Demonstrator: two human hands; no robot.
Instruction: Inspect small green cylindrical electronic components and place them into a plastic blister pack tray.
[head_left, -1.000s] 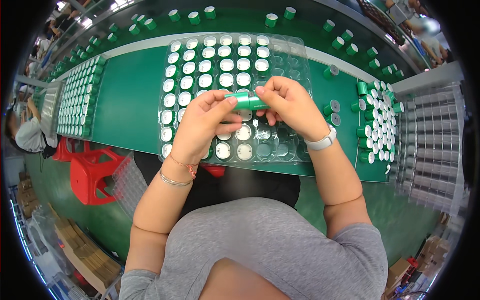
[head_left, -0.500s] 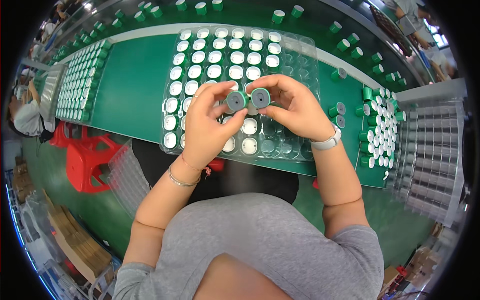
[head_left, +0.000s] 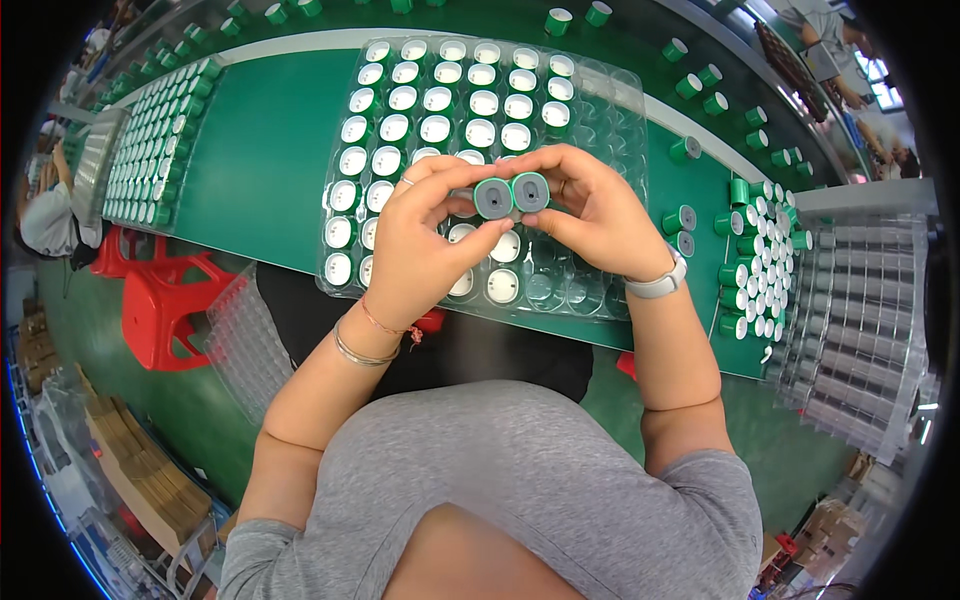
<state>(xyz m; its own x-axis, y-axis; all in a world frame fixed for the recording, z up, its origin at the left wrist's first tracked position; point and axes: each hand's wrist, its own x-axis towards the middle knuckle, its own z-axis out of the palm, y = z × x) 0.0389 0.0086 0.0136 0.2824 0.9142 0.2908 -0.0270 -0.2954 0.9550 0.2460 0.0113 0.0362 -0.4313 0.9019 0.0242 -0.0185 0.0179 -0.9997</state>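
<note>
My left hand (head_left: 428, 222) grips a short green cylinder (head_left: 493, 199) with a dark grey end facing up toward me. A matching green cylinder (head_left: 531, 191) is pinched in the thumb and fingers of my right hand (head_left: 598, 222). The two grey ends sit side by side, their green rims touching or nearly so. Below them lies a clear plastic tray (head_left: 615, 125), filled on its left and middle with white-topped green cylinders (head_left: 436, 129); its right-hand pockets hold none. My hands hide part of the tray.
Several grey-ended cylinders (head_left: 684, 219) stand right of the tray, beside a cluster of white-ended ones (head_left: 762, 270). Stacked clear trays (head_left: 850, 310) are at far right. Another filled tray (head_left: 160, 150) lies left, above red stools (head_left: 165, 310). Loose cylinders (head_left: 716, 103) line the conveyor behind.
The two cylinders have come together, the left one moving rightward to meet the right one. Both hands keep their hold. The whole view has shifted slightly.
</note>
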